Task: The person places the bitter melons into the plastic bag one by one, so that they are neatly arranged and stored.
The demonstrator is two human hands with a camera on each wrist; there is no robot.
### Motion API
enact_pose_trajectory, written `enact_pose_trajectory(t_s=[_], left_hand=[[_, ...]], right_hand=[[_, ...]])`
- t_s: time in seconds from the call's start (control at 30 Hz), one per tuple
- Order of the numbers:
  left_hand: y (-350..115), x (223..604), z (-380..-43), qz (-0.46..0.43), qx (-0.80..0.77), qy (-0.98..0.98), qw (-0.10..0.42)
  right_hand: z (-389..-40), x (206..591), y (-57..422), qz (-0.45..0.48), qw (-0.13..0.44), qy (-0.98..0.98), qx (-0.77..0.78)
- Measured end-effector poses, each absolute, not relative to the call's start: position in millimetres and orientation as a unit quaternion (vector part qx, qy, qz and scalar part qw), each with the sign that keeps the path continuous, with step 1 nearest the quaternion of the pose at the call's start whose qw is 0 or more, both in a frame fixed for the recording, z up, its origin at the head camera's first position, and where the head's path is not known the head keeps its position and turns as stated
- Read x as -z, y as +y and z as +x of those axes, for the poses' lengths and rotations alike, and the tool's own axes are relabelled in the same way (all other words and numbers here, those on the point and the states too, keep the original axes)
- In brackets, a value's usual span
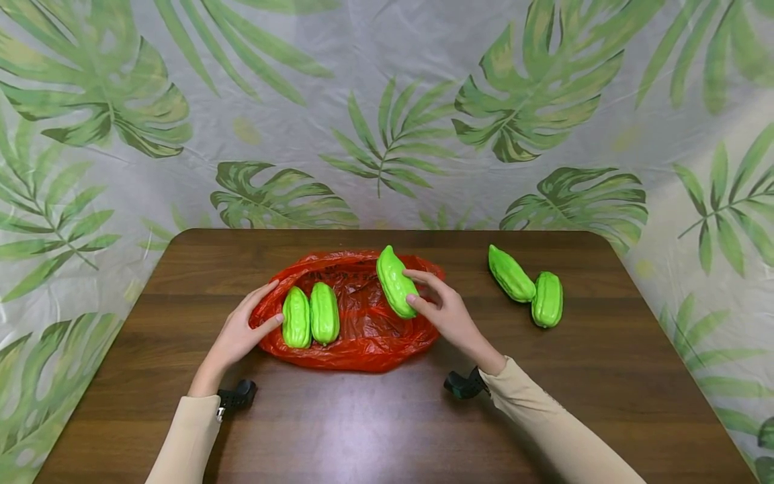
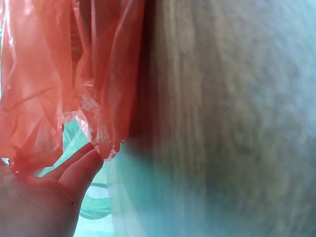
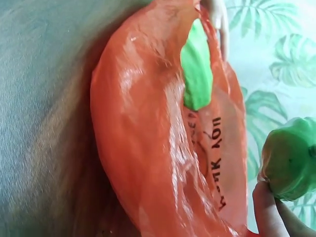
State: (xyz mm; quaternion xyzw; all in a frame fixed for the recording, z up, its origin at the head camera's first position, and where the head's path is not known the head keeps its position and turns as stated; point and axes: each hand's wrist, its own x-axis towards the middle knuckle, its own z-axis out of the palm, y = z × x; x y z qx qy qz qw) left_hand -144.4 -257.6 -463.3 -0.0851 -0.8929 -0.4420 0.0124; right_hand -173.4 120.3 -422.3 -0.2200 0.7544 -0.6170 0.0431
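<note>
A red plastic bag [image 1: 363,353] lies with its mouth spread wide on the table, dark printing showing inside. My left hand [image 1: 242,331] holds its left rim; in the left wrist view, fingers [image 2: 81,168] meet the hanging red film. Two bright green ribbed gourds, a left one [image 1: 296,317] and a right one [image 1: 324,313], sit side by side in the bag near that thumb. Over the bag's right part, my right hand [image 1: 444,312] grips another green gourd [image 1: 394,282] between thumb and fingers, its pointed end up. The right wrist view shows this gourd [image 3: 291,158] beside the bag.
Two more green gourds, one slanted [image 1: 510,274] and one upright in view [image 1: 547,300], touch each other on the right of the brown wooden table [image 1: 363,430]. A leaf-patterned sheet [image 1: 399,195] hangs behind the table's far edge.
</note>
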Motion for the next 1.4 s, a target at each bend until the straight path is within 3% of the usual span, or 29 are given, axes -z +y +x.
enact_pose_trajectory(t_s=[0.53, 0.83, 1.1, 1.4], left_hand=[[-259, 465, -144, -0.082, 0.446, -0.891, 0.004], [-259, 467, -145, -0.079, 0.447, -0.891, 0.004], [-260, 466, -146, -0.079, 0.446, -0.892, 0.004], [-260, 467, -146, -0.076, 0.442, -0.894, -0.007]], right_hand=[[-165, 437, 94, -0.210, 0.068, 0.759, 0.612], [-152, 410, 78, -0.205, 0.087, 0.772, 0.595], [-167, 445, 65, -0.197, 0.070, 0.783, 0.586], [-168, 454, 50, -0.193, 0.081, 0.798, 0.566]])
